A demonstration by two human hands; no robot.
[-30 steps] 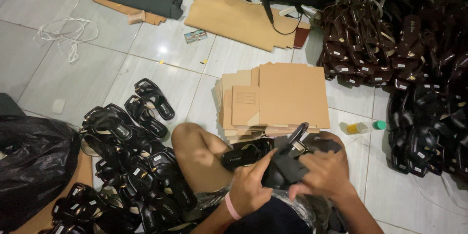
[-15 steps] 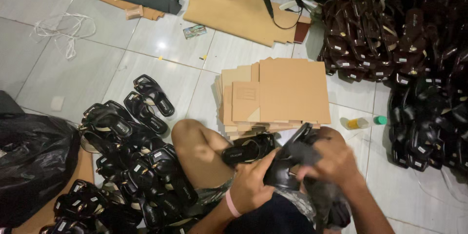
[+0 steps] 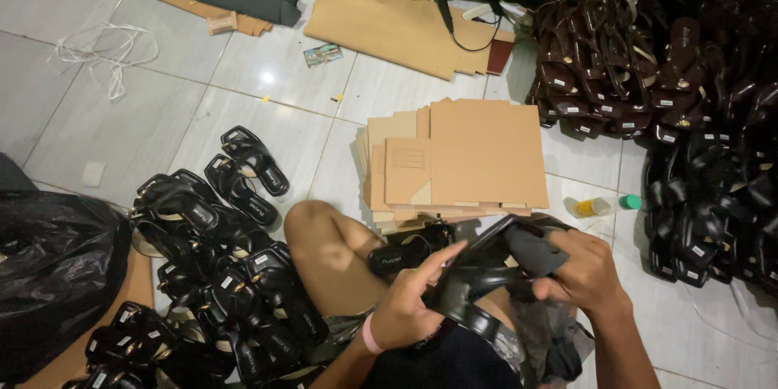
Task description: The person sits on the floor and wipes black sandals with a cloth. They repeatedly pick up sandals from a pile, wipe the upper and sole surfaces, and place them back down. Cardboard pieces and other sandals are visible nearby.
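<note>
Since a second ago our hands have drifted a little to the right and the black sandal has tipped up, its sole now angled more toward the far side. We hold it over our lap, near the bottom of the view, just near of the stack of flat cardboard pieces.

Our left hand cups the sandal from the left, fingers curled under its lower strap and the index finger stretched out along the upper edge. Our right hand closes over the toe end, fingers pressed together and wrapped around a dark folded piece there; the thumb is hidden, so we cannot tell exactly how it pinches.

A second black sandal lies on the floor just beside our bent knee, between the knee and the cardboard. To the left a heap of black sandals spreads over the tiles, and a black plastic bag sits at the near left edge. Right of us, a small yellow bottle lies on the tile with a green cap just beside it. A tall pile of dark sandals fills the far right. White string lies loose at the far left.
</note>
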